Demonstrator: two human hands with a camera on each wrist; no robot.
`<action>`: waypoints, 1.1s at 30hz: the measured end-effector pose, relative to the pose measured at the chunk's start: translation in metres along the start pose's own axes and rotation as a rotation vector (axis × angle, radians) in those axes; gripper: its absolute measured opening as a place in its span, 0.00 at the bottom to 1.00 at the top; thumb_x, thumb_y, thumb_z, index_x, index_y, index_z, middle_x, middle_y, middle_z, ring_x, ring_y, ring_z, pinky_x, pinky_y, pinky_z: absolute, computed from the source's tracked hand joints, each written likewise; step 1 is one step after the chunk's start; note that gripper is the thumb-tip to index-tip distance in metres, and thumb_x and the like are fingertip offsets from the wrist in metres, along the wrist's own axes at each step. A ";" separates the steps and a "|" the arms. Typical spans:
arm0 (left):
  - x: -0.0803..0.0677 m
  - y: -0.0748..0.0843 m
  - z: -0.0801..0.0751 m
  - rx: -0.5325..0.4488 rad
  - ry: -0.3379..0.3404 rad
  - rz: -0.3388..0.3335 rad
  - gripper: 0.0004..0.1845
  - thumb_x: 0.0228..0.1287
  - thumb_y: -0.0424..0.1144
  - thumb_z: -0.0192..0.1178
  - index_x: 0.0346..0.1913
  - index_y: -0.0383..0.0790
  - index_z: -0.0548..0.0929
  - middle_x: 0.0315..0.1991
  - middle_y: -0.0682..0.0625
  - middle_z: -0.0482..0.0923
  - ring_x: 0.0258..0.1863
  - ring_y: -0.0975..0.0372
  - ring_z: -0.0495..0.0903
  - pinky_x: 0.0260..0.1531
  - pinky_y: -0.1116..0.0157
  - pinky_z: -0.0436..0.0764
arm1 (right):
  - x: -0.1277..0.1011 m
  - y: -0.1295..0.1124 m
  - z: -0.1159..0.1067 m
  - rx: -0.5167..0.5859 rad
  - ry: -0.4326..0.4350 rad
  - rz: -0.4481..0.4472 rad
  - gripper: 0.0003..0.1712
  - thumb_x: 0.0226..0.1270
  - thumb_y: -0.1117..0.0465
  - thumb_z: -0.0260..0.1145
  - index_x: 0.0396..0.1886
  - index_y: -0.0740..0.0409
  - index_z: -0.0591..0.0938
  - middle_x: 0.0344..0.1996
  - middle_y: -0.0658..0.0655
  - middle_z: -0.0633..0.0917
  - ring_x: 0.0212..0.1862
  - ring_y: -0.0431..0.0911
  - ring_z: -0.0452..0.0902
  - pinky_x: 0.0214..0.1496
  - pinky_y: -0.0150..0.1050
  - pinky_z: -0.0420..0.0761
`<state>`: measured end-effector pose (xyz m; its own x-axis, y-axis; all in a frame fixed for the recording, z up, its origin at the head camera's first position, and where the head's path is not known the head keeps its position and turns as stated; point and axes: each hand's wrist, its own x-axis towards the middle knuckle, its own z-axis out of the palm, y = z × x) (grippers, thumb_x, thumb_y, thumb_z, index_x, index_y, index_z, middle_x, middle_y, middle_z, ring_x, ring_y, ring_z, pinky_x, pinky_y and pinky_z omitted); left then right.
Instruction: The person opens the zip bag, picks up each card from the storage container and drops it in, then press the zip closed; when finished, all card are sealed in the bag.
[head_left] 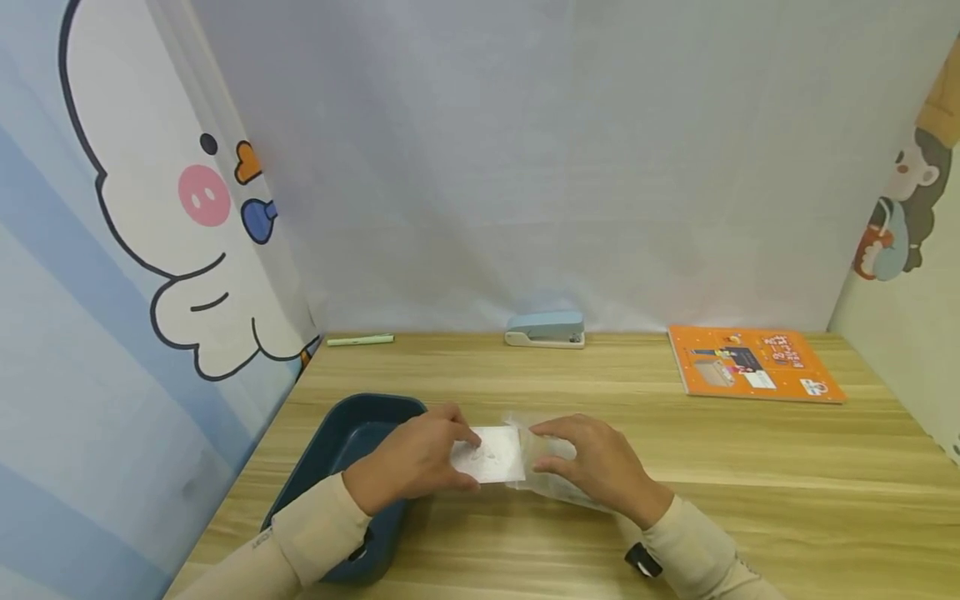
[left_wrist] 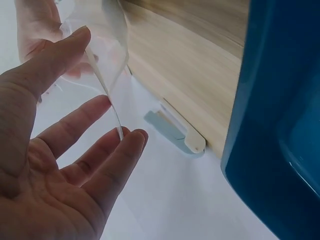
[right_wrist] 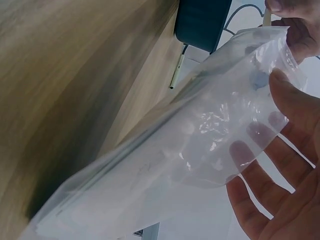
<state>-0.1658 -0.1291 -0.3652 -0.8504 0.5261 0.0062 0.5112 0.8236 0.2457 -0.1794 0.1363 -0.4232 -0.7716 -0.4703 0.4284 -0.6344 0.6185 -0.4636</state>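
My left hand [head_left: 420,454] pinches a thin white card [head_left: 501,457] between thumb and fingers, just beside the bin. From the left wrist the card [left_wrist: 107,92] is seen nearly edge-on, and its far end overlaps the bag's mouth. A clear plastic bag [right_wrist: 200,135] hangs from my right hand [head_left: 603,462], which grips it near the opening with the thumb on one face and the fingers behind. Flat white sheets or cards [right_wrist: 110,180] show through the lower part of the bag.
A dark blue bin [head_left: 328,454] stands under my left forearm. Along the back edge lie a light green pen [head_left: 361,340] and a blue and white stapler [head_left: 545,331]. An orange booklet [head_left: 720,375] lies at the back right of the wooden table [head_left: 787,467].
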 end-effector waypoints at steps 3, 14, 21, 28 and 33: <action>0.002 0.002 0.001 0.010 -0.001 0.017 0.27 0.47 0.51 0.81 0.50 0.42 0.89 0.47 0.52 0.77 0.39 0.60 0.80 0.40 0.62 0.81 | 0.000 0.000 0.001 -0.005 0.005 -0.008 0.25 0.54 0.49 0.78 0.51 0.50 0.88 0.48 0.50 0.88 0.50 0.49 0.84 0.49 0.48 0.82; -0.006 -0.006 -0.005 -0.038 -0.019 -0.076 0.38 0.48 0.55 0.80 0.62 0.46 0.80 0.65 0.47 0.75 0.60 0.49 0.77 0.49 0.48 0.80 | -0.001 -0.001 -0.002 -0.019 -0.007 0.028 0.24 0.54 0.48 0.77 0.51 0.49 0.88 0.48 0.50 0.88 0.52 0.49 0.83 0.52 0.49 0.81; -0.013 -0.015 -0.006 -0.104 -0.111 -0.135 0.37 0.51 0.50 0.79 0.62 0.45 0.75 0.54 0.48 0.82 0.45 0.55 0.82 0.39 0.55 0.81 | 0.000 0.001 -0.003 -0.023 0.005 0.023 0.24 0.54 0.49 0.78 0.51 0.49 0.88 0.48 0.50 0.88 0.52 0.49 0.83 0.52 0.49 0.81; -0.006 -0.010 0.002 -0.077 -0.038 -0.059 0.16 0.54 0.44 0.77 0.41 0.49 0.81 0.38 0.54 0.82 0.34 0.62 0.79 0.31 0.59 0.79 | 0.003 -0.003 0.003 -0.005 -0.007 -0.016 0.24 0.54 0.49 0.78 0.51 0.51 0.88 0.47 0.51 0.88 0.51 0.49 0.84 0.51 0.48 0.81; -0.002 -0.004 0.004 -0.060 -0.071 -0.048 0.14 0.53 0.44 0.77 0.40 0.50 0.84 0.38 0.57 0.83 0.36 0.64 0.80 0.32 0.58 0.79 | 0.004 -0.007 0.003 -0.004 0.002 -0.020 0.24 0.52 0.51 0.80 0.50 0.51 0.89 0.47 0.51 0.88 0.50 0.49 0.84 0.50 0.47 0.82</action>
<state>-0.1653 -0.1327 -0.3698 -0.8619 0.5014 -0.0751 0.4596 0.8353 0.3016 -0.1781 0.1282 -0.4205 -0.7584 -0.4815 0.4393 -0.6498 0.6113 -0.4518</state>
